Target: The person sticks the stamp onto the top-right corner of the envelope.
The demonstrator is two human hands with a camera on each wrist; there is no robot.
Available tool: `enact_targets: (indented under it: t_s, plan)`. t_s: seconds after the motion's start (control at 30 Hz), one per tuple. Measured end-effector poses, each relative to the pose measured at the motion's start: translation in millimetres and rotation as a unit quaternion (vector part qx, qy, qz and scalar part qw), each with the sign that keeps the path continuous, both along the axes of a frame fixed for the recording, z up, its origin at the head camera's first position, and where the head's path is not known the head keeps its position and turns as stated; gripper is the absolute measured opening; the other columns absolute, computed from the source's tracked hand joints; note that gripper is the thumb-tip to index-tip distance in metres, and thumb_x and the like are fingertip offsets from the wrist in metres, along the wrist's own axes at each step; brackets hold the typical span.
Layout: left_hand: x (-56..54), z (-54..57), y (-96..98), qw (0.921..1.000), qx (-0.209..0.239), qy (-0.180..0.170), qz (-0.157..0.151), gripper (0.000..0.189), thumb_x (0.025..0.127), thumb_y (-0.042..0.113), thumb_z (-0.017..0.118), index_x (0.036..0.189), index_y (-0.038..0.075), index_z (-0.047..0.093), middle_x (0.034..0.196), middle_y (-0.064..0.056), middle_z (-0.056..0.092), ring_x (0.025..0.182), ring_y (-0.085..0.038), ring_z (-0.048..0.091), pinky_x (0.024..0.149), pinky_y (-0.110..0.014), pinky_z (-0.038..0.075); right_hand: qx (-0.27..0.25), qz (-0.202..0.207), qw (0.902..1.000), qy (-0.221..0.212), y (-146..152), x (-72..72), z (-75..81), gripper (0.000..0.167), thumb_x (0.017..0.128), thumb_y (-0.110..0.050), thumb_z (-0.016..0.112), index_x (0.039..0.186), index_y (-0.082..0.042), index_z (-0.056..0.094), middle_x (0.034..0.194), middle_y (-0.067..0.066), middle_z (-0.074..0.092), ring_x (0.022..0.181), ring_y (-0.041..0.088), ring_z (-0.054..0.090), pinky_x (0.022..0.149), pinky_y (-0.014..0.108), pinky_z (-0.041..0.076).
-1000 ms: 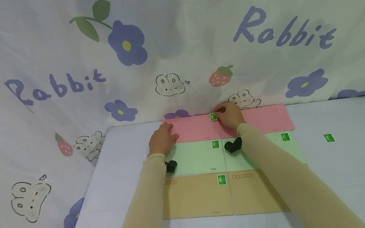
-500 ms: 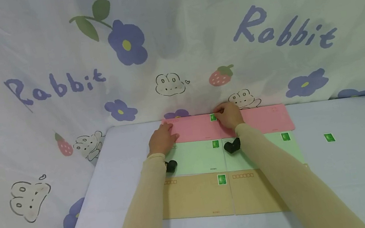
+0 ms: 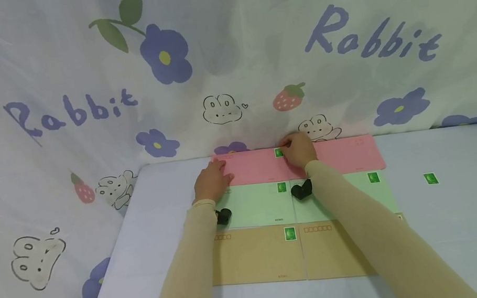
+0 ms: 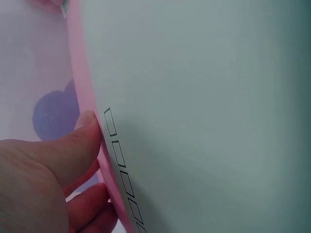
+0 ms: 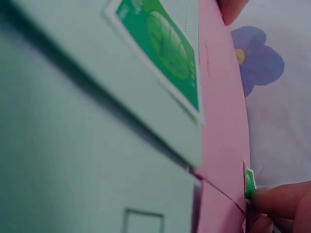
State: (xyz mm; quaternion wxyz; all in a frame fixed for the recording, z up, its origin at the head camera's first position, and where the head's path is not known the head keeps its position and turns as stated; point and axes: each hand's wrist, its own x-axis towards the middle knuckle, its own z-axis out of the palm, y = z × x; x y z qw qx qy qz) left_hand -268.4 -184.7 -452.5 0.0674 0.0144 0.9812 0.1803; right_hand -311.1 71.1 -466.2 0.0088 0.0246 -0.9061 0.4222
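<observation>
In the head view my left hand (image 3: 212, 181) rests at the left end of the left pink envelope (image 3: 251, 169). Its thumb (image 4: 87, 127) touches the pink edge in the left wrist view, the other fingers lying along it. My right hand (image 3: 299, 150) pinches a small green postage stamp (image 3: 278, 152) by its right edge, at that envelope's top right corner. The right wrist view shows the same stamp (image 5: 249, 183) with fingertips right at its side. A second pink envelope (image 3: 350, 155) lies to the right, partly behind the right hand.
Nearer me lie two light green envelopes (image 3: 255, 207), each with a green stamp (image 3: 373, 177). Closest are two brown envelopes (image 3: 253, 261); the left one bears a stamp (image 3: 289, 233). One loose stamp (image 3: 431, 178) lies on the white table at right. A patterned curtain (image 3: 224, 39) borders the back.
Both hands stay in nearly the same place, the right one still at the stamp on the left pink envelope. The head view has shifted very slightly.
</observation>
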Motion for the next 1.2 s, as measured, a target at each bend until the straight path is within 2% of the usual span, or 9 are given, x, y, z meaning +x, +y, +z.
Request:
enact_targets:
  t_s: [0.17, 0.5, 1.2]
  plan:
    - [0.2, 0.7, 0.1, 1.0000, -0.002, -0.001, 0.002, 0.057, 0.098, 0.030, 0.066, 0.147, 0.005, 0.051, 0.155, -0.019, 0.041, 0.134, -0.046, 0.047, 0.110, -0.055, 0.040, 0.007, 0.001, 1.0000, 0.000, 0.1, -0.8, -0.4, 0.016, 0.095, -0.009, 0.064, 0.101, 0.000, 0.077, 0.103, 0.015, 0.071, 0.097, 0.029, 0.062, 0.087, 0.042, 0.052]
    - [0.6, 2.8, 1.6, 1.0000, -0.003, -0.004, 0.003, 0.057, 0.099, 0.031, 0.065, 0.148, 0.006, 0.050, 0.156, -0.019, 0.039, 0.135, -0.046, 0.045, 0.111, -0.054, 0.039, 0.020, -0.004, 0.9997, -0.014, 0.2, -3.9, -4.1, 0.018, 0.095, -0.010, 0.063, 0.104, -0.003, 0.077, 0.106, 0.013, 0.070, 0.099, 0.028, 0.060, 0.088, 0.042, 0.051]
    - [0.2, -0.4, 1.1, 1.0000, -0.002, -0.002, 0.007, 0.057, 0.098, 0.031, 0.066, 0.147, 0.006, 0.051, 0.155, -0.020, 0.039, 0.133, -0.047, 0.048, 0.109, -0.055, 0.041, 0.014, 0.005, 0.9998, -0.014, 2.0, -0.2, 1.4, 0.018, 0.096, -0.012, 0.063, 0.103, -0.001, 0.075, 0.107, 0.015, 0.068, 0.102, 0.030, 0.059, 0.091, 0.043, 0.051]
